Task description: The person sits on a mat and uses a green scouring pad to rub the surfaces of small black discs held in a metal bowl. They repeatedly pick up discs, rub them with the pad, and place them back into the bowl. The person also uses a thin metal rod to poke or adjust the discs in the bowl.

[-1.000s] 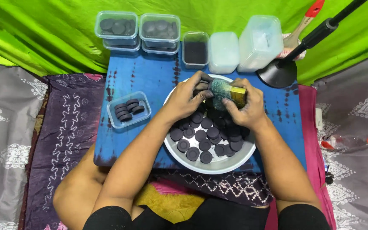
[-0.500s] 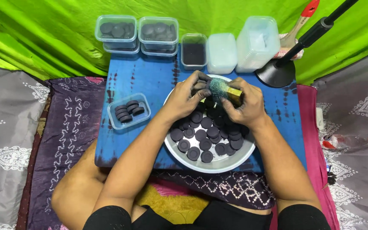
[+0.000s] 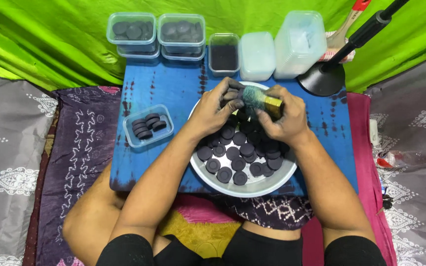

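Green cloth backdrop (image 3: 50, 44), grey patterned floor covering (image 3: 6, 162), blue board (image 3: 173, 88).

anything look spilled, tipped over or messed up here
Little stands out. A clear bottle with an orange cap lies on its side on the grey cloth at right, away from the blue board. The black discs stay inside the metal bowl; both hands' fingers look blackened.

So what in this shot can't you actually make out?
- The wrapped roll: head view, mostly covered by the left hand and right hand.
- Far part of the metal bowl: hidden under both hands.
- The frosted white tubs: walls too cloudy to see the contents.
- The brush: handle cut off by the top edge.
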